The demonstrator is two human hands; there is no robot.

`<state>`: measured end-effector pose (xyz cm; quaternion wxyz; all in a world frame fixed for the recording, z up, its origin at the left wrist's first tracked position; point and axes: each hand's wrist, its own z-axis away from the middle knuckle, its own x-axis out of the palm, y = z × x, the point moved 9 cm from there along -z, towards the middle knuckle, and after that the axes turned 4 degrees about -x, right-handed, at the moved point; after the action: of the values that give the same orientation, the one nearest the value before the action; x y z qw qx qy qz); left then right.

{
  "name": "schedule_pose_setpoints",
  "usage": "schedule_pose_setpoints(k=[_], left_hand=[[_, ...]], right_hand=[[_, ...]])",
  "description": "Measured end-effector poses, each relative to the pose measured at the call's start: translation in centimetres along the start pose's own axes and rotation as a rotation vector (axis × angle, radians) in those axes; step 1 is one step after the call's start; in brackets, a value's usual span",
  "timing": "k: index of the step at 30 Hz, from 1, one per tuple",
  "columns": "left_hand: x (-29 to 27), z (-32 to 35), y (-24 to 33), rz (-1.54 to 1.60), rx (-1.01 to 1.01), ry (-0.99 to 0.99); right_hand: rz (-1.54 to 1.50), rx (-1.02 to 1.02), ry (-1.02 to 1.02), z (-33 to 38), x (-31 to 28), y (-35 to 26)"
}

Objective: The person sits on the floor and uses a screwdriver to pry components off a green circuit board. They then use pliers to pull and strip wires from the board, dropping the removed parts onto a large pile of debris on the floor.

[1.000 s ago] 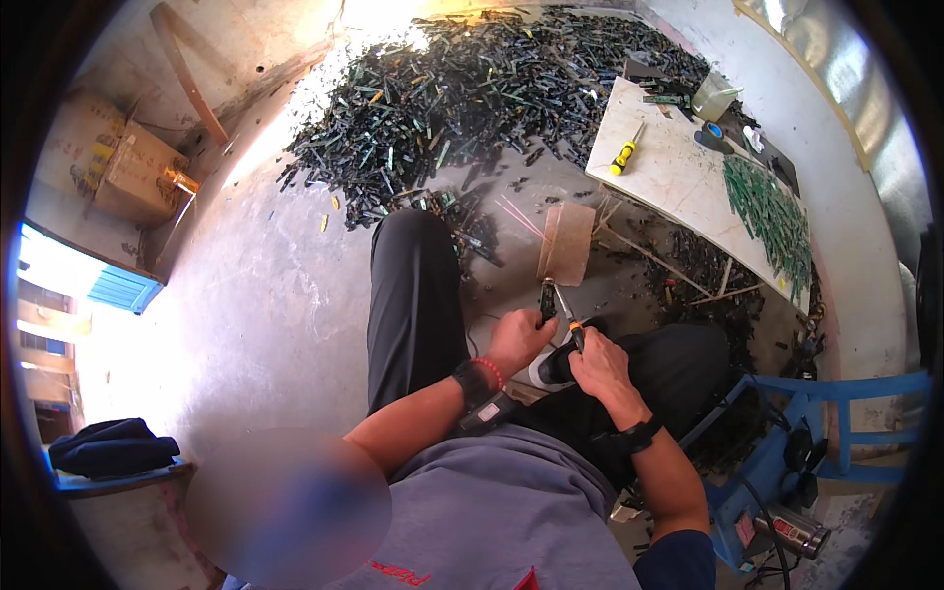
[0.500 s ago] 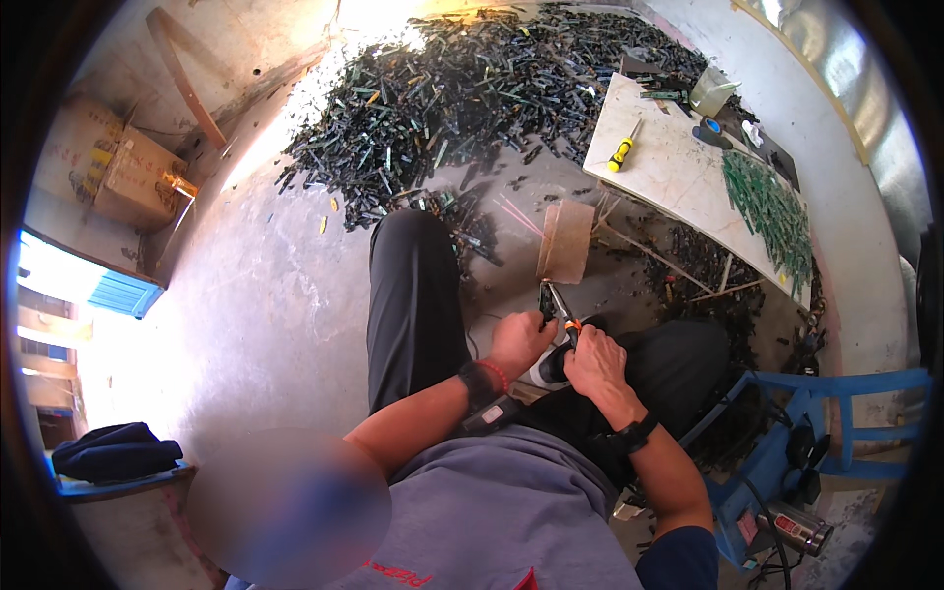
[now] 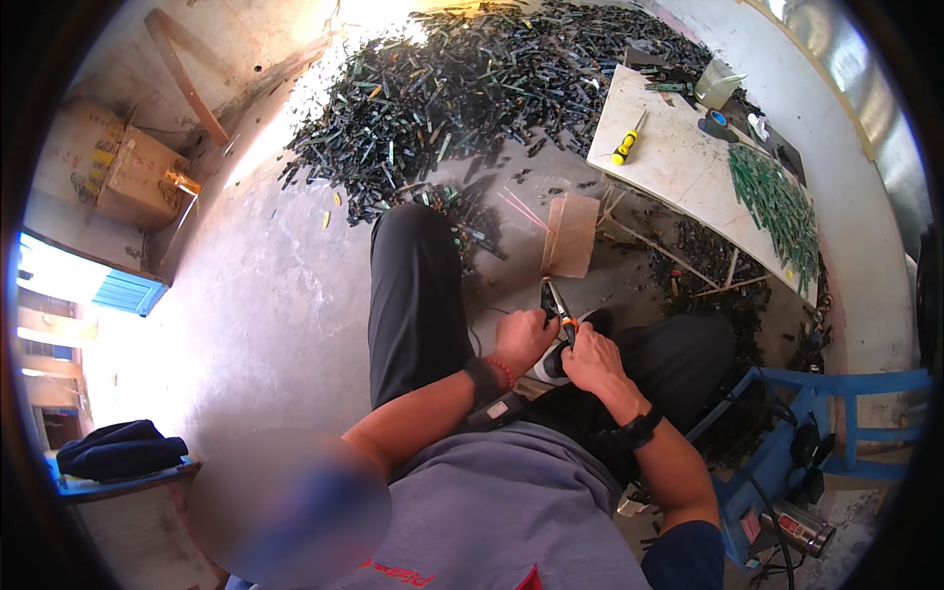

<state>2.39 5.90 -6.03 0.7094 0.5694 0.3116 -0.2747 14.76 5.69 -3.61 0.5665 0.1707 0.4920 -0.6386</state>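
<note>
My right hand (image 3: 596,360) is closed round the handles of long-nose pliers (image 3: 560,301) with orange and black grips. Their metal jaws point away from me, toward a brown cardboard piece (image 3: 570,236) on the floor. Close beside them, my left hand (image 3: 523,340) is closed on a small dark strip (image 3: 547,295) that sticks up along the jaws. Whether the jaws bite on the strip is too small to tell. Both hands are above my shoe, between my knees.
A large heap of dark strips (image 3: 462,88) covers the far floor. At the right, a low table (image 3: 669,157) carries a yellow screwdriver (image 3: 626,146), green strips (image 3: 777,202) and a clear container (image 3: 718,84). A blue chair (image 3: 836,393) is near my right elbow; cardboard boxes (image 3: 143,177) stand far left.
Both hands hold nearly the same place, with the pliers and strip still in them. The whole view has shifted slightly.
</note>
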Motion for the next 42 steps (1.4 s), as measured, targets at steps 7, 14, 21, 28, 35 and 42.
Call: schedule_pose_setpoints(k=[7,14,21,28,35,42], left_hand=[[-0.3,-0.1,-0.4,0.063,-0.017,0.023],[-1.7,0.1,0.2,0.177,-0.034,-0.015],[-1.8,-0.3,-0.1,0.273,0.02,-0.01],[-2.0,-0.2,0.5,0.378,-0.027,-0.104],[-1.1,-0.2,0.3,0.378,0.008,-0.172],[-1.0,-0.3,-0.6,0.402,-0.058,-0.153]], right_hand=[[-0.227,-0.113,0.043,-1.4,1.0,1.5],[-1.061,0.094,-0.344,-0.3,2.6,1.6],[-1.567,0.031,-0.493,1.6,0.5,-1.4],[-1.237,-0.059,0.062,-1.0,-1.5,2.7],[-0.932,-0.067,0.098,-1.0,-1.9,2.3],[-0.201,0.014,0.03,0.6,-1.4,2.5]])
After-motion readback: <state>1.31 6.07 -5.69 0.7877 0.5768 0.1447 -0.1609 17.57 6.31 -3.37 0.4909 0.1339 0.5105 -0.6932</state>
